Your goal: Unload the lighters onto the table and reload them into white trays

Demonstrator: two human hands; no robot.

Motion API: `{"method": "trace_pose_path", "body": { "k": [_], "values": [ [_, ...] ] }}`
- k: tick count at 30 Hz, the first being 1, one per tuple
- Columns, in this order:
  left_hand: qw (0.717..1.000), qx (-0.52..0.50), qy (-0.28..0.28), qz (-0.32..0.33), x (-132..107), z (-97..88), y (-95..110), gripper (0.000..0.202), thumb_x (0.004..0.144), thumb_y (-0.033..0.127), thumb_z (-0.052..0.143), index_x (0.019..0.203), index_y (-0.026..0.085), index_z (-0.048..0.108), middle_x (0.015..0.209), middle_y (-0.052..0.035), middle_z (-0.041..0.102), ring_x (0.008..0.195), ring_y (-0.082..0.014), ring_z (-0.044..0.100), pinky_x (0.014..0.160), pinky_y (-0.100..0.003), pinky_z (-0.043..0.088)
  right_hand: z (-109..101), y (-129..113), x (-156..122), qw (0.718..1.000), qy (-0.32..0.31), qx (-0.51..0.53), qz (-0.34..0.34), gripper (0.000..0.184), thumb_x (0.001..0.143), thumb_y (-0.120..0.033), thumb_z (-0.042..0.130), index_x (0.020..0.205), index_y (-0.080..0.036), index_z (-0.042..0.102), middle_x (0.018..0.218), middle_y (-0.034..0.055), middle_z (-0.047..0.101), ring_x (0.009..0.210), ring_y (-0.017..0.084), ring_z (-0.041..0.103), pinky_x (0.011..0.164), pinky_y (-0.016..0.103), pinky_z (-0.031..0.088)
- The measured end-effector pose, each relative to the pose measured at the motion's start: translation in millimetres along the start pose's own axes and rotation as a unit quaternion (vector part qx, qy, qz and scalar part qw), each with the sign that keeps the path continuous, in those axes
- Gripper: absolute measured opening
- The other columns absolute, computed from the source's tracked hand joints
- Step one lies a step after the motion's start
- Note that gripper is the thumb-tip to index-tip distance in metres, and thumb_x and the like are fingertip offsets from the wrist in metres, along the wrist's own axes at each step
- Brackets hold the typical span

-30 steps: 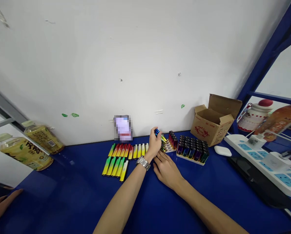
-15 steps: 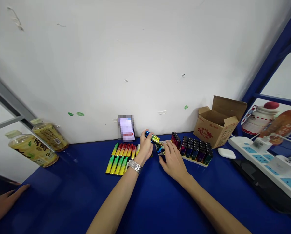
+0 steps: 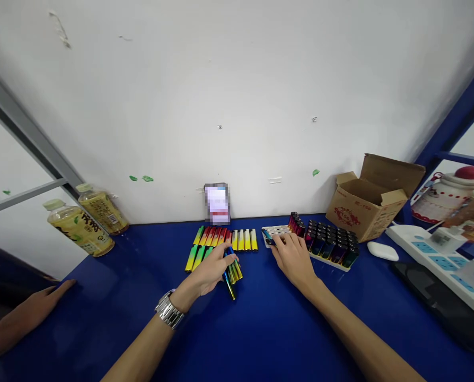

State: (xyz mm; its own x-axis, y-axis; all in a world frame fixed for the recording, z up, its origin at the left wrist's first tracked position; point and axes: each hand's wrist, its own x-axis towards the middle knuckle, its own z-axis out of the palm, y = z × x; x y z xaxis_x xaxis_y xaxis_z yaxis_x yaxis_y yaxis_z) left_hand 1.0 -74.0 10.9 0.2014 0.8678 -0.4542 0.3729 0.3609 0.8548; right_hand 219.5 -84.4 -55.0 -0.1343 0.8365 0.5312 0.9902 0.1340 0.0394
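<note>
My left hand, with a metal watch on its wrist, is closed around a few shiny lighters and holds them low over the blue table, at the front row of laid-out lighters. My right hand rests with curled fingers on the near end of the white tray, touching a lighter there. Many dark-capped lighters stand upright in that tray.
An open cardboard box stands at the back right, with a white mouse and a power strip beyond it. Two tea bottles lie at the left. Another person's hand rests on the table's left edge.
My left hand has come down and toward me from beside the tray to the front row of laid lighters, carrying its lighters. My right hand stays at the tray's end.
</note>
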Motion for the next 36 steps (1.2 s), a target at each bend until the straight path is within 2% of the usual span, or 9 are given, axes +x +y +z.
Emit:
{"method": "trace_pose_path", "body": {
  "k": [4,8,12,15,19,25,28,32,36],
  "values": [
    [0.965,0.239,0.046,0.095,6.6,2.6,-10.3,0.044,0.089,0.035,0.045,0.129,0.017,0.041,0.11,-0.0118,0.061,0.104,-0.0267,0.058,0.085,-0.037,0.044,-7.7,-5.6,-1.8,0.999,0.016,-0.017,-0.026,0.017,0.092,-0.019,0.047,0.093,-0.016,0.064,0.082,0.0101,0.066,0.085,0.024,0.055,0.078,0.035,0.033],
    [0.925,0.348,0.074,0.135,13.0,13.3,-13.9,0.051,0.089,0.037,0.045,0.132,0.012,0.036,0.105,-0.015,0.063,0.095,-0.0272,0.062,0.078,-0.033,0.045,-21.1,-17.4,-5.6,0.999,-0.039,0.028,-0.024,0.026,0.097,-0.026,0.04,0.089,-0.015,0.062,0.08,0.0106,0.067,0.082,0.024,0.059,0.076,0.034,0.034],
    [0.88,0.413,0.136,0.192,17.0,23.3,-21.5,0.051,0.09,0.036,0.048,0.131,0.009,0.038,0.102,-0.0157,0.063,0.095,-0.0276,0.063,0.074,-0.032,0.045,-40.8,-37.6,-8.0,0.971,-0.188,0.131,0.068,0.032,0.098,-0.037,0.036,0.099,-0.016,0.06,0.083,0.0097,0.07,0.075,0.023,0.065,0.063,0.03,0.037],
    [0.844,0.431,0.208,0.24,20.8,28.4,-30.1,0.044,0.094,0.034,0.04,0.13,0.009,0.04,0.108,-0.0176,0.06,0.092,-0.0254,0.063,0.073,-0.032,0.047,-50.5,-55.0,-5.9,0.947,-0.262,0.138,0.125,0.03,0.094,-0.038,0.039,0.104,-0.018,0.059,0.086,0.0119,0.071,0.077,0.027,0.068,0.059,0.029,0.038],
    [0.81,0.436,0.259,0.294,24.4,29.2,-34.9,0.037,0.094,0.025,0.036,0.126,0.009,0.043,0.102,-0.0145,0.058,0.085,-0.0224,0.061,0.073,-0.034,0.049,-50.5,-72.3,-1.2,0.943,-0.284,0.119,0.127,0.03,0.091,-0.036,0.041,0.104,-0.016,0.059,0.088,0.0153,0.071,0.083,0.032,0.069,0.062,0.033,0.043],
    [0.789,0.45,0.227,0.351,6.6,12.9,-35.5,0.024,0.093,0.017,0.033,0.103,0.013,0.055,0.097,-0.0115,0.057,0.093,-0.0231,0.057,0.08,-0.037,0.05,-51.1,-74.6,-2.0,0.938,-0.287,0.147,0.125,0.028,0.087,-0.031,0.045,0.109,-0.016,0.055,0.091,0.0138,0.07,0.082,0.032,0.068,0.059,0.032,0.041],
    [0.784,0.486,0.181,0.341,-17.9,6.6,-49.3,0.024,0.094,0.022,0.035,0.104,0.016,0.057,0.099,-0.0099,0.058,0.096,-0.0237,0.057,0.083,-0.038,0.05,-54.9,-70.1,-5.4,0.936,-0.297,0.15,0.11,0.026,0.088,-0.026,0.044,0.11,-0.017,0.054,0.088,0.0114,0.07,0.08,0.03,0.068,0.058,0.03,0.039],
    [0.791,0.546,0.142,0.236,-50.1,11.1,-72.0,0.032,0.092,0.024,0.043,0.122,0.018,0.053,0.099,-0.0096,0.06,0.09,-0.0236,0.063,0.073,-0.033,0.053,-55.7,-68.4,-8.8,0.938,-0.301,0.15,0.079,0.022,0.092,-0.026,0.042,0.107,-0.017,0.057,0.084,0.0093,0.07,0.074,0.027,0.067,0.056,0.029,0.037],
    [0.783,0.584,0.147,0.156,-59.5,18.9,-75.5,0.035,0.095,0.019,0.036,0.125,0.016,0.052,0.094,-0.0099,0.06,0.083,-0.0222,0.066,0.066,-0.03,0.053,-48.4,-74.0,-7.5,0.972,-0.193,0.134,-0.003,0.029,0.096,-0.027,0.037,0.106,-0.017,0.062,0.086,0.011,0.068,0.079,0.025,0.065,0.069,0.033,0.043]
  ]
}}
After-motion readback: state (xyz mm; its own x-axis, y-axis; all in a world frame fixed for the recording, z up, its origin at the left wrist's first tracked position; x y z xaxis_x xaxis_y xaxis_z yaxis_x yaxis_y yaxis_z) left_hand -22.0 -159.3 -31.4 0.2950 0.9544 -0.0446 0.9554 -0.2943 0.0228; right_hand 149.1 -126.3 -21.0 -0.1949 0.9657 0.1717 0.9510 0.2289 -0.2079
